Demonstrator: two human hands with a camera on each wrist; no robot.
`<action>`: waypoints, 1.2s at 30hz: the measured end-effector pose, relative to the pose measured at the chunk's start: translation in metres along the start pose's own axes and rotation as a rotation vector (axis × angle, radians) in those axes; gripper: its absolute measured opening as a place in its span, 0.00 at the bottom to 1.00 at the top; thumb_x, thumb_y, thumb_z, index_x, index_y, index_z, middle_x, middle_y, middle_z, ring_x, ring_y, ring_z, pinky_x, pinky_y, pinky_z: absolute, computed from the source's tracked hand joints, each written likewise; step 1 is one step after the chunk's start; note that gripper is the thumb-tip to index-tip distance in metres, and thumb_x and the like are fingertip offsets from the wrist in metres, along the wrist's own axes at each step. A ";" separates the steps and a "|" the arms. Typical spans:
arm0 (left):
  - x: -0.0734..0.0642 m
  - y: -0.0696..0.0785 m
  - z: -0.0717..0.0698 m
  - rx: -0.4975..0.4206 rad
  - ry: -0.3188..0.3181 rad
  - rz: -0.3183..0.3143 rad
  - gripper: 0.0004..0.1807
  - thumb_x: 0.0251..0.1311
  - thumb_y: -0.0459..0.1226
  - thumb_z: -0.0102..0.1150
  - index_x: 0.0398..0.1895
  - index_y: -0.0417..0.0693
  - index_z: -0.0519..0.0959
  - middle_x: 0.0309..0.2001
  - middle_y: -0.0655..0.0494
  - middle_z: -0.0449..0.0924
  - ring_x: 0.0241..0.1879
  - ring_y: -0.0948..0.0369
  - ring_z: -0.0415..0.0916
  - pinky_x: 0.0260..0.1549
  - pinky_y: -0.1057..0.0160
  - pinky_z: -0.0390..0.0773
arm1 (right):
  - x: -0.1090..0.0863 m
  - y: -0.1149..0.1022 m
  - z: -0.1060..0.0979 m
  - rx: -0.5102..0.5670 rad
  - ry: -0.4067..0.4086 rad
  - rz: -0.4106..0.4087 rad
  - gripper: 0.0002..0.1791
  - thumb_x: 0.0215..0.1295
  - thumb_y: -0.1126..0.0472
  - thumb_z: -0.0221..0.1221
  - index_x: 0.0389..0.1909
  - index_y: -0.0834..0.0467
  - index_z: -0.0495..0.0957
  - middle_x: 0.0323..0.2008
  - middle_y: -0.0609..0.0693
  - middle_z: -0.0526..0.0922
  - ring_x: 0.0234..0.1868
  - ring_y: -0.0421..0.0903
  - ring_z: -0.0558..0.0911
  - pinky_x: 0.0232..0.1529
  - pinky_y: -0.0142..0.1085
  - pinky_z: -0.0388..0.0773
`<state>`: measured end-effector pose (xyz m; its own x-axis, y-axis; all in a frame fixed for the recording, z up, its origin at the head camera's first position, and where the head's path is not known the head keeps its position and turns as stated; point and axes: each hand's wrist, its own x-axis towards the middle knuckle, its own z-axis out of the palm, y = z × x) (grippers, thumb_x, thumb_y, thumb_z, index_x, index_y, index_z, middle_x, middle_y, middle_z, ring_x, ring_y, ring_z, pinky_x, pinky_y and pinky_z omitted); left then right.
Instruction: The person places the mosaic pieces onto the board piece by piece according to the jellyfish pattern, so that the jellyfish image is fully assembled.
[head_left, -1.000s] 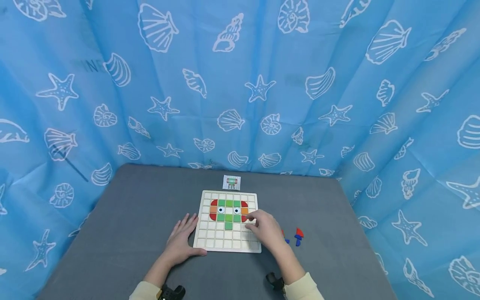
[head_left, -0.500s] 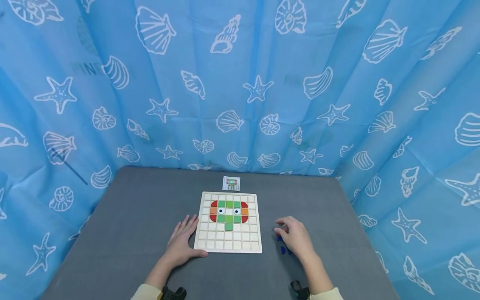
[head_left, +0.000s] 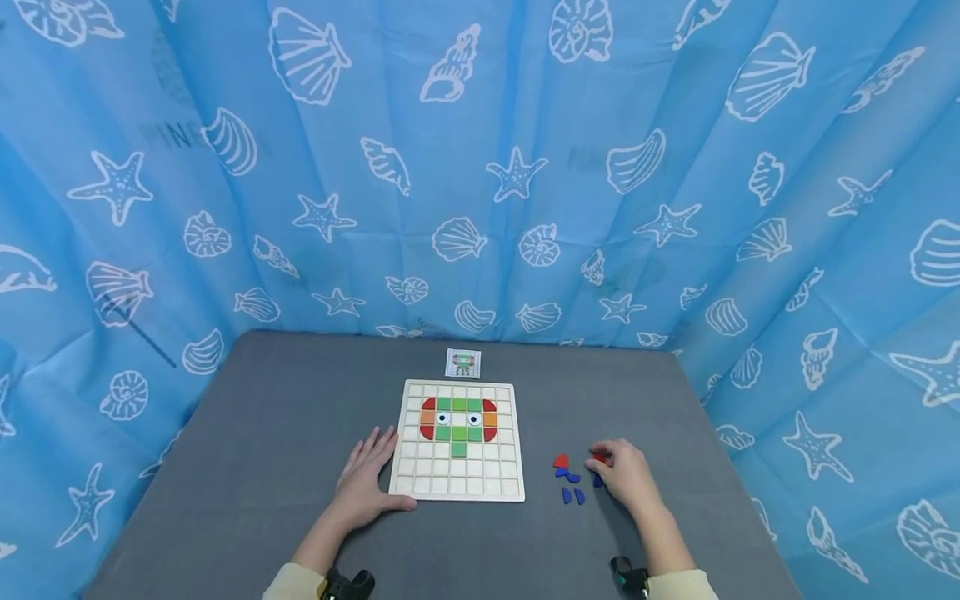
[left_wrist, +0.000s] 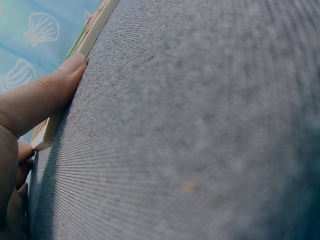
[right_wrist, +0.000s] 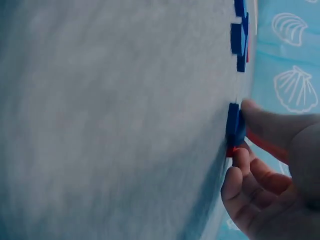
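Note:
My left hand (head_left: 365, 479) lies at the left edge of a pale wooden grid board (head_left: 495, 487), its thumb along the board's near edge. In the left wrist view the thumb (left_wrist: 45, 95) touches the board's side. On the board, green, red and orange tiles and two eye tiles form a face-like pattern. Right of the board, my right hand (head_left: 628, 477) has thumb and fingers around a red fan-shaped piece (head_left: 599, 457) on the table. Blue pieces (right_wrist: 232, 122) sit just in front of it in the right wrist view, partly covering it.
Between board and right hand lie another red fan-shaped piece (head_left: 561, 462) and several small blue pieces (head_left: 573, 478). A small pattern card (head_left: 463, 363) lies behind the board on the grey table (head_left: 315, 392). A blue shell-print curtain (head_left: 480, 167) surrounds the table's back and sides.
My right hand has left the board's right side, passed over the nearer loose pieces and moved further right to the red piece. My left hand stays at the board.

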<state>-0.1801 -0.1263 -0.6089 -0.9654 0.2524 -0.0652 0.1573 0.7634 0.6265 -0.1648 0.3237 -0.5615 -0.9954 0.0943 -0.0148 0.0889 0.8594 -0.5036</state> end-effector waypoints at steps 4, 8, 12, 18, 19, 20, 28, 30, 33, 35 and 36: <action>0.000 0.002 -0.003 0.002 -0.007 -0.002 0.71 0.34 0.70 0.74 0.81 0.50 0.54 0.81 0.51 0.49 0.81 0.47 0.37 0.77 0.41 0.41 | 0.006 0.004 0.001 0.010 0.011 0.000 0.13 0.66 0.58 0.66 0.48 0.61 0.85 0.42 0.56 0.82 0.36 0.48 0.81 0.35 0.46 0.81; 0.000 0.003 -0.002 0.012 -0.009 0.010 0.70 0.34 0.70 0.74 0.81 0.50 0.55 0.81 0.52 0.50 0.81 0.47 0.38 0.77 0.41 0.41 | 0.004 0.011 -0.005 -0.023 0.015 -0.015 0.09 0.69 0.64 0.63 0.46 0.61 0.85 0.44 0.58 0.83 0.40 0.53 0.82 0.40 0.51 0.82; 0.001 0.001 0.001 0.008 -0.005 0.007 0.71 0.34 0.71 0.74 0.81 0.50 0.55 0.81 0.52 0.49 0.81 0.48 0.38 0.77 0.42 0.40 | 0.001 0.016 -0.010 -0.025 -0.014 -0.027 0.09 0.66 0.68 0.64 0.46 0.61 0.86 0.44 0.57 0.83 0.38 0.50 0.81 0.38 0.48 0.81; 0.001 0.001 0.001 0.012 0.009 -0.005 0.71 0.32 0.70 0.75 0.80 0.50 0.56 0.81 0.52 0.51 0.81 0.48 0.39 0.77 0.43 0.42 | 0.003 0.014 -0.009 -0.011 -0.047 -0.041 0.11 0.62 0.65 0.69 0.45 0.60 0.85 0.39 0.53 0.82 0.34 0.44 0.79 0.35 0.43 0.80; 0.001 0.001 0.001 0.017 0.005 -0.009 0.71 0.32 0.70 0.75 0.80 0.50 0.56 0.81 0.52 0.51 0.81 0.48 0.39 0.77 0.43 0.42 | 0.004 0.014 -0.008 -0.015 -0.048 -0.043 0.11 0.62 0.64 0.69 0.45 0.61 0.85 0.39 0.53 0.82 0.34 0.44 0.79 0.35 0.43 0.80; 0.000 0.001 0.001 0.018 0.000 -0.015 0.71 0.32 0.70 0.75 0.80 0.50 0.56 0.81 0.52 0.51 0.81 0.48 0.39 0.77 0.43 0.41 | 0.005 0.013 -0.008 -0.019 -0.051 -0.040 0.11 0.62 0.64 0.69 0.44 0.61 0.85 0.39 0.52 0.82 0.34 0.44 0.79 0.36 0.43 0.80; -0.001 0.002 0.000 -0.006 0.001 -0.009 0.71 0.32 0.71 0.75 0.80 0.50 0.56 0.81 0.51 0.51 0.81 0.47 0.39 0.77 0.42 0.41 | 0.011 0.010 -0.005 -0.035 -0.021 -0.043 0.11 0.65 0.64 0.67 0.46 0.64 0.83 0.36 0.52 0.82 0.35 0.46 0.80 0.37 0.46 0.81; -0.001 0.002 0.001 -0.007 0.000 -0.002 0.71 0.32 0.71 0.74 0.80 0.50 0.56 0.81 0.51 0.51 0.81 0.47 0.39 0.77 0.42 0.41 | 0.011 0.006 -0.005 -0.036 -0.001 -0.051 0.11 0.65 0.63 0.67 0.46 0.64 0.84 0.36 0.52 0.83 0.35 0.46 0.80 0.37 0.46 0.81; -0.001 0.002 0.001 -0.010 0.008 -0.001 0.72 0.31 0.71 0.74 0.80 0.50 0.55 0.81 0.51 0.51 0.81 0.47 0.39 0.77 0.42 0.41 | 0.010 -0.004 -0.006 -0.024 0.026 -0.092 0.11 0.65 0.63 0.67 0.45 0.63 0.85 0.36 0.52 0.83 0.36 0.47 0.81 0.38 0.46 0.81; -0.001 0.002 0.001 -0.009 0.021 0.006 0.72 0.31 0.70 0.75 0.80 0.49 0.56 0.80 0.50 0.52 0.81 0.46 0.40 0.77 0.41 0.42 | 0.009 -0.013 -0.006 -0.013 0.042 -0.126 0.11 0.64 0.63 0.67 0.45 0.62 0.85 0.37 0.53 0.83 0.36 0.47 0.81 0.38 0.45 0.81; -0.001 0.002 0.001 -0.007 0.019 0.000 0.72 0.31 0.71 0.75 0.80 0.49 0.56 0.81 0.50 0.51 0.81 0.46 0.39 0.77 0.42 0.42 | 0.009 -0.018 -0.007 -0.007 0.050 -0.142 0.11 0.64 0.63 0.68 0.45 0.62 0.85 0.38 0.53 0.84 0.37 0.47 0.82 0.38 0.45 0.82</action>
<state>-0.1783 -0.1249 -0.6085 -0.9693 0.2409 -0.0502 0.1560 0.7595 0.6316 -0.1752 0.3123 -0.5469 -0.9951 -0.0036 0.0991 -0.0521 0.8693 -0.4915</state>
